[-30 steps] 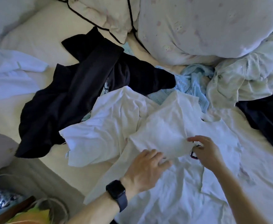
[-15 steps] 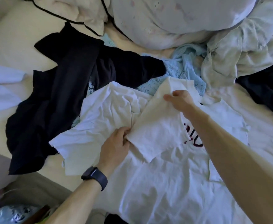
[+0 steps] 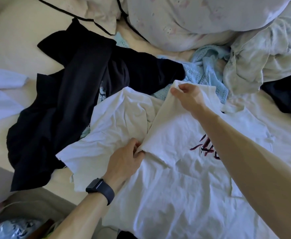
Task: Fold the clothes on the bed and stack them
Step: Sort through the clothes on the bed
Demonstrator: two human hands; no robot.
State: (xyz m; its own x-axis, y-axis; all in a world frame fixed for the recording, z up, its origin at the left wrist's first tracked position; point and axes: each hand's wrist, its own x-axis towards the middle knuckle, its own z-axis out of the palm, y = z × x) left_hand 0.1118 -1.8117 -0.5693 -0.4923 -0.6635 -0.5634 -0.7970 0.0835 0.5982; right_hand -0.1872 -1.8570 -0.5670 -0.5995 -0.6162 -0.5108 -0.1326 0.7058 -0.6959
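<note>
The left hand (image 3: 125,159) pinches the lower sleeve corner of the white T-shirt (image 3: 175,187), and the right hand (image 3: 187,95) grasps the upper corner. The shirt lies spread under both hands. A black garment (image 3: 69,109) lies left of them.

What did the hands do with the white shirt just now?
The right-hand grip pulled a flap of the white shirt away toward the pillow, uncovering the red print. The left-hand grip, flat before, now pinches the flap's near end. The black garment and blue knit stayed put.
</note>
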